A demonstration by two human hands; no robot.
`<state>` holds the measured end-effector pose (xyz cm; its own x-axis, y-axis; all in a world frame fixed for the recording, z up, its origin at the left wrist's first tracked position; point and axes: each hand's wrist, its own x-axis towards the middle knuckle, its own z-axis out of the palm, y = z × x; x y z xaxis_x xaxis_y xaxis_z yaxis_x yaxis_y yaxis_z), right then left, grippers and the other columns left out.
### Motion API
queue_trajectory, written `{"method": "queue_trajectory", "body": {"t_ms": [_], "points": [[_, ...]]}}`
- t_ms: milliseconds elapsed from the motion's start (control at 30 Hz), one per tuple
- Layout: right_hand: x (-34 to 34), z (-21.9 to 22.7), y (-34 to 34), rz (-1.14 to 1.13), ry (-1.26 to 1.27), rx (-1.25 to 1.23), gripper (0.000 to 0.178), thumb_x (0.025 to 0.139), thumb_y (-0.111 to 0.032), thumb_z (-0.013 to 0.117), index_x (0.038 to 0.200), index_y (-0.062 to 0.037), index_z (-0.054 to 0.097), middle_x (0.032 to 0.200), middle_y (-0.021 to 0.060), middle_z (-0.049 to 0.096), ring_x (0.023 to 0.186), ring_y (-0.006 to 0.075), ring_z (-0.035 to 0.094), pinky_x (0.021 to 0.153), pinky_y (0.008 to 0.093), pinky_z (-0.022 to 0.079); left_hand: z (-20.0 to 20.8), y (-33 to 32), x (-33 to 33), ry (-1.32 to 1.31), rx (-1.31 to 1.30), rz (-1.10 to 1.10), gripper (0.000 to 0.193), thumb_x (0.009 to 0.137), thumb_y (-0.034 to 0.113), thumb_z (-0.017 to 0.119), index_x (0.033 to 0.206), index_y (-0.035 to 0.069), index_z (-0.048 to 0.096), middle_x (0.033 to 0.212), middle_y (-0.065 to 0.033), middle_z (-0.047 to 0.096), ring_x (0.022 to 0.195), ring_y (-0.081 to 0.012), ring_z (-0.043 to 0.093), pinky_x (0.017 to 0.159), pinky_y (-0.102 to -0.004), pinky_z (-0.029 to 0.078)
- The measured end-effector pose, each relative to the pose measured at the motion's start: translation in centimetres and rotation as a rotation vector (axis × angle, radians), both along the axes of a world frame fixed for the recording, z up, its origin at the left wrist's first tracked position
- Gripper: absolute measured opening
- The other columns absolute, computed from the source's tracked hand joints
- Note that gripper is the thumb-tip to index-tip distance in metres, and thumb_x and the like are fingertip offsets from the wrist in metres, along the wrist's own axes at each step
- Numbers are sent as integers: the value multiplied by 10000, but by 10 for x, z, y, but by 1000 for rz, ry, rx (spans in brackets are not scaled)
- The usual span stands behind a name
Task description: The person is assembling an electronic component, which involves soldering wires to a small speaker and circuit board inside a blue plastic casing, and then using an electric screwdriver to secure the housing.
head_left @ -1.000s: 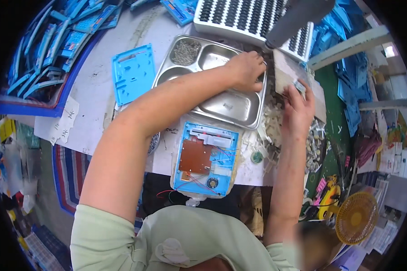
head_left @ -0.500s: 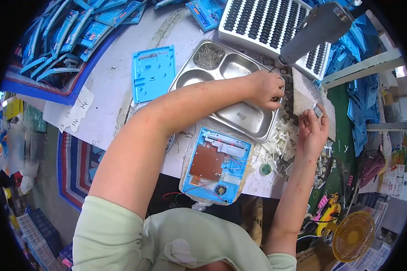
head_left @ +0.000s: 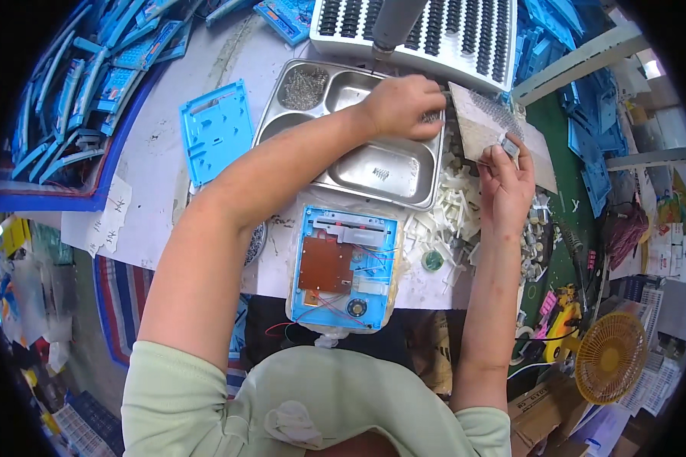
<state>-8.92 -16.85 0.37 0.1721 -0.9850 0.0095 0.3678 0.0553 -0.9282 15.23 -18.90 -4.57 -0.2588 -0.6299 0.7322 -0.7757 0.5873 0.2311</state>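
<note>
My left hand (head_left: 402,107) reaches across to the right end of a steel compartment tray (head_left: 335,181). Its fingers curl down into a compartment holding small metal pieces; whatever sits between the fingertips is hidden. In my raised right hand (head_left: 507,179), a small silvery motor (head_left: 509,146) is pinched between thumb and fingers. Nearest my body lies an open blue plastic casing (head_left: 303,263) with a brown circuit board (head_left: 326,265), loose wires and a round black speaker (head_left: 357,307). A second blue casing half (head_left: 217,133) rests left of the tray.
An electric screwdriver (head_left: 395,27) hangs over the tray's far edge. Behind it stands a white rack (head_left: 503,72) of black ridged parts. White plastic pieces (head_left: 431,232) and loose motors (head_left: 537,221) lie right. Blue casings (head_left: 122,87) are heaped far left; a yellow fan (head_left: 610,358) stands lower right.
The whole view has shifted, so the table's things appear further left and higher. My left hand stays at the tray's right end, and my right hand still holds the motor.
</note>
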Motion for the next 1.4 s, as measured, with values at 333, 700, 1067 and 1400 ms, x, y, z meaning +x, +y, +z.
{"method": "queue_trajectory", "body": {"t_ms": [333, 700, 1067, 1400], "points": [[-4, 3, 1, 21, 3, -9, 412, 936, 9, 689, 1311, -5, 520, 989, 90, 672, 917, 144, 654, 869, 278, 536, 23, 64, 95, -166, 216, 310, 308, 858, 380, 704, 1001, 107, 693, 1092, -89, 651, 999, -310, 647, 805, -445, 556], [-4, 2, -1, 67, -32, -25, 402, 934, 8, 691, 1303, -19, 534, 988, 80, 678, 911, 144, 655, 883, 280, 539, 29, 118, 111, -336, 254, 640, 462, 920, 356, 665, 1270, 56, 649, 1301, -218, 605, 1159, -398, 593, 1001, -460, 482], [-2, 6, 2, 64, -21, -29, 412, 934, 7, 690, 1312, -9, 526, 983, 93, 690, 902, 146, 670, 866, 280, 542, 19, 18, 13, -306, 478, 114, 403, 810, 234, 745, 1155, 36, 679, 1186, -176, 660, 1110, -350, 647, 930, -438, 546], [-1, 12, 0, 76, -15, -44, 408, 932, 6, 690, 1308, -3, 530, 970, 96, 692, 885, 149, 672, 849, 284, 545, 37, -26, -20, -475, 860, 129, 274, 789, 188, 729, 1042, 83, 730, 1036, -149, 736, 983, -349, 703, 872, -454, 557]]}}
